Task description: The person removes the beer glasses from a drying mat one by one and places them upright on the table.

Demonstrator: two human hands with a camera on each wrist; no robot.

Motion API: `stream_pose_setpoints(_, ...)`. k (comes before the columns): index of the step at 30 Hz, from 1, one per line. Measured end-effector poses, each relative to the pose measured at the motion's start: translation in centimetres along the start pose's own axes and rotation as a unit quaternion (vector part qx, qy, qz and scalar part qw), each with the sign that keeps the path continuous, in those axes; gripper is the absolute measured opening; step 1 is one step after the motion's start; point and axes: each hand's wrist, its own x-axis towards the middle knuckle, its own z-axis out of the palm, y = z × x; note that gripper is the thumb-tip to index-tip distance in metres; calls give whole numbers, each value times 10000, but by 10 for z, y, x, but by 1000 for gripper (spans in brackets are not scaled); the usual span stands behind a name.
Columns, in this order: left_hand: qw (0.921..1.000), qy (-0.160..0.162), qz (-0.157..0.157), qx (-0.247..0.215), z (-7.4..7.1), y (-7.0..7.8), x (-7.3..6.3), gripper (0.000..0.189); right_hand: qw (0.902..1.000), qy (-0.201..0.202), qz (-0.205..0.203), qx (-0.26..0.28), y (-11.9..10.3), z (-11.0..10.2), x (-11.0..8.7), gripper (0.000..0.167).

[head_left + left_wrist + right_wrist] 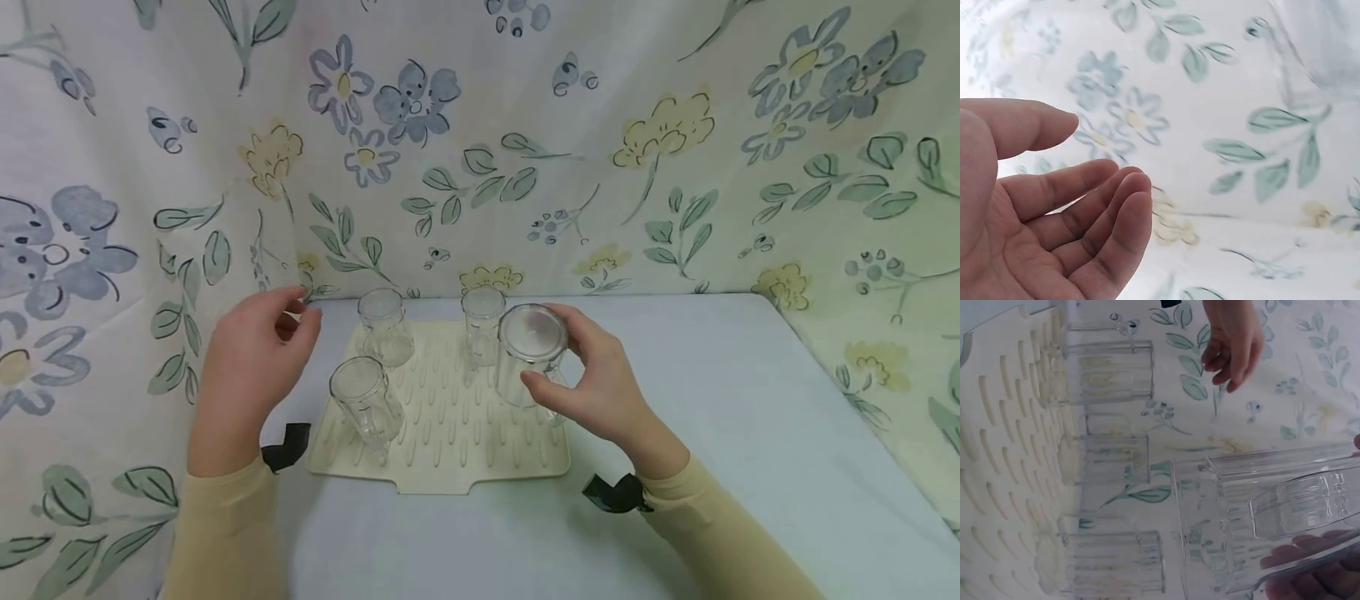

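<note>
My right hand (611, 387) grips a clear glass mug (531, 337) turned base up, with thumb and fingers on opposite sides. In the right wrist view this mug (1229, 512) is held off the ribbed cream drying mat (997, 419), mouth toward it. Three more upside-down glass mugs stand on the mat (438, 454): a front-left mug (367, 400), a back-left mug (386, 329) and a back mug (482, 325). My left hand (255, 358) hovers left of the mat, holding nothing, its fingers (1129, 231) loosely bent and apart from the thumb.
A white tabletop (720, 400) lies under the mat and extends to the right. Behind and along both sides hangs a floral cloth (570, 192). A dark strap (287, 446) is at the left wrist and another dark strap (615, 493) at the right.
</note>
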Motion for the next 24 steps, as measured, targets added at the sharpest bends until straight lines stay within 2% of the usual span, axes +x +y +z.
stream_pose_setpoints(5,9959,554,703,-155,-4,32,-15,43,10000,0,-18,-40,-3,-1,0,72)
stream_pose_setpoints(12,9857,846,1421,-322,-10,73,-29,46,10000,6,-71,-63,-3,0,0,72)
stream_pose_setpoints(18,9734,866,2068,-476,1,101,-29,53,9999,51,-119,-101,-3,-1,-1,73)
stream_pose_setpoints(24,9702,615,2263,-602,19,124,-31,64,9997,80,-178,-162,-3,0,-2,73)
